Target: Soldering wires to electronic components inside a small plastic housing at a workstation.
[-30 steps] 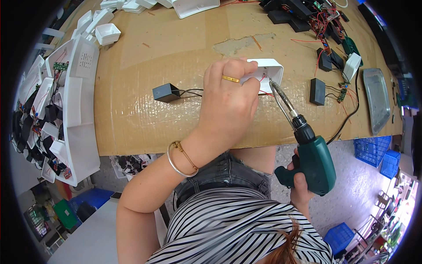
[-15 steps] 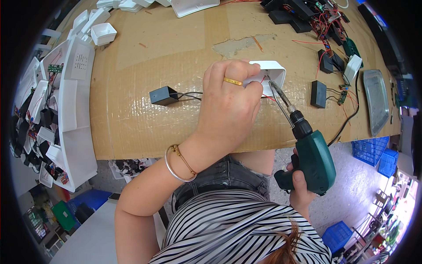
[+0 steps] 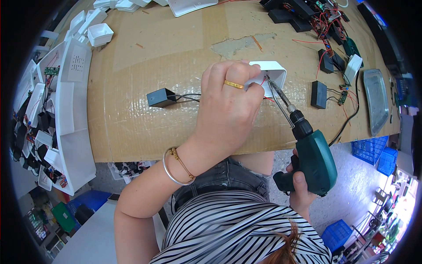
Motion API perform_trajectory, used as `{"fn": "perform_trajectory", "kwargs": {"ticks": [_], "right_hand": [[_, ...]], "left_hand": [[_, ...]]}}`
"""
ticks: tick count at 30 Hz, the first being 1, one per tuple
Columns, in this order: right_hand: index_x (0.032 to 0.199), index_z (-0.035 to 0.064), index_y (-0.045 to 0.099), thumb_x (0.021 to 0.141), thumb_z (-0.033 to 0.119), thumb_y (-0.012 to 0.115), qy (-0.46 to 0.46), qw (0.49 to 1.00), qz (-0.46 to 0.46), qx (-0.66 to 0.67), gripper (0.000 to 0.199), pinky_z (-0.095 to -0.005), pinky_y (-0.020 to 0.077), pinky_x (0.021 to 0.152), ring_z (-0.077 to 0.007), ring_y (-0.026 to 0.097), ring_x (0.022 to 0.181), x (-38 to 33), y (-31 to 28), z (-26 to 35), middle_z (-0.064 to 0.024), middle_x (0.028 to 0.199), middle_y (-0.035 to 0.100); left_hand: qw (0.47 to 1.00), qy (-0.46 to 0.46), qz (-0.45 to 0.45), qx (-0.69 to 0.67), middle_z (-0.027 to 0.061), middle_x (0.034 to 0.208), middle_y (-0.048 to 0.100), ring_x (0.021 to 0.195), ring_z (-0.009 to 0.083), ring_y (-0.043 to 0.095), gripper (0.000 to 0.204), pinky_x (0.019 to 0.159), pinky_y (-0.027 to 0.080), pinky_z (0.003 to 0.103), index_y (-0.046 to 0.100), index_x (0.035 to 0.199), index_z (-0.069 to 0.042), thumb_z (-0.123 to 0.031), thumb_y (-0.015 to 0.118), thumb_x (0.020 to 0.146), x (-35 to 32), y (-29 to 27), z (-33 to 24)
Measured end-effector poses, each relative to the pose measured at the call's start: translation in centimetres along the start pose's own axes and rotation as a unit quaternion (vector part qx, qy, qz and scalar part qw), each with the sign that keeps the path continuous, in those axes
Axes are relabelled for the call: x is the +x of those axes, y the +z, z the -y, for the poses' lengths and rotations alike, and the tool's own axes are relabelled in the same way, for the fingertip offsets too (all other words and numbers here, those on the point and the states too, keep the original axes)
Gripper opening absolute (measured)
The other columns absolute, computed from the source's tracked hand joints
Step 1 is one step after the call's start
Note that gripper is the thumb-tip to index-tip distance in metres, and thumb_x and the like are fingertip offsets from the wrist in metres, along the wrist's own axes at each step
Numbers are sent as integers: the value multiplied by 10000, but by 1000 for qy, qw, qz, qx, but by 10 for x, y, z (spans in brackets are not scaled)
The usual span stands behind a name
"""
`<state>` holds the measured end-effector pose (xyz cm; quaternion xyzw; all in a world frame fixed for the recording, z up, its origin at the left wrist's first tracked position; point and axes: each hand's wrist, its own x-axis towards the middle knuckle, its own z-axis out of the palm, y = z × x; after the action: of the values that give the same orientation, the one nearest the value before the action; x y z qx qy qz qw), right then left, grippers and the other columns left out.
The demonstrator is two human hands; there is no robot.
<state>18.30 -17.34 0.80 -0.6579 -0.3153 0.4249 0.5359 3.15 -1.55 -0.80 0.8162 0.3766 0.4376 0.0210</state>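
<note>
Left hand (image 3: 228,110) grip on white housing (image 3: 273,72)

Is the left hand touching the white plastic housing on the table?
Touching. The head view shows the left hand laid over the white plastic housing, fingers pressed on its near edge, with no gap visible between them.

Label: a pale rectangular printed panel (image 3: 77,61) on the white tray wall at the table's left edge; dark fine print, too small to tell
Packages: blue plastic crates (image 3: 377,152) on the floor beyond the table's right end; another blue crate (image 3: 338,235) lower right; open-topped, slatted sides
Signs: none in view
Screens: none in view
</note>
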Motion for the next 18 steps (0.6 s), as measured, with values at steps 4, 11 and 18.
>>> {"fn": "perform_trajectory", "kwargs": {"ticks": [4,11,18], "right_hand": [[1219,-12,424,731,350,684,1,1000,0,-12,661,-252,446,658,-133,547,738,0,-1,0,-128,1053,570],[1195,-16,444,734,345,679,5,1000,-6,-17,631,-254,447,645,-133,545,724,0,3,3,-128,1035,579],[1166,-26,464,732,331,682,-7,999,-4,-36,602,-251,446,631,-132,546,703,0,1,6,-128,1001,586]], "left_hand": [[1000,-2,4,-7,92,967,519,930,270,493,107,785,395,397,537,647,3,-55,598,581,0,1,-1],[1000,2,8,-5,93,976,516,942,270,489,101,785,392,400,530,643,4,-52,593,588,-1,0,0],[1000,3,5,-15,90,973,512,946,267,490,105,781,392,398,526,660,3,-43,589,591,-1,2,2]]}}
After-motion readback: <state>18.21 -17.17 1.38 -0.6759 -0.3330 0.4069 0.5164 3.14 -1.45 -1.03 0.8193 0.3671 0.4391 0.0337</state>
